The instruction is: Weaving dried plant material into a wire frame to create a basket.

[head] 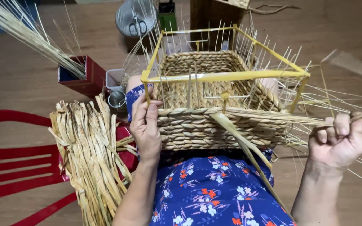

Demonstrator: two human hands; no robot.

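We see the half-woven basket (214,121) resting on the lap, over a blue flowered dress (214,192). The left hand (146,125) clasps its near left corner, grip pressed on the woven rim beside the yellow frame (231,76). The right hand (338,140) is off to the right, grip pinching a flat straw strand (273,117) pulled taut. Left lies a straw bundle (91,155) on a red chair (17,167). Farther back stands a red square box (84,75) holding stalks, then a round metal tin (135,16) with scissors.

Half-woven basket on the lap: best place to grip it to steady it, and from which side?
Grip the woven basket at its near left corner, from the left, where the left hand already clamps wall and yellow frame post. The corner looks stiff and clear of loose stakes; the right hand pulls a strand on the other side.
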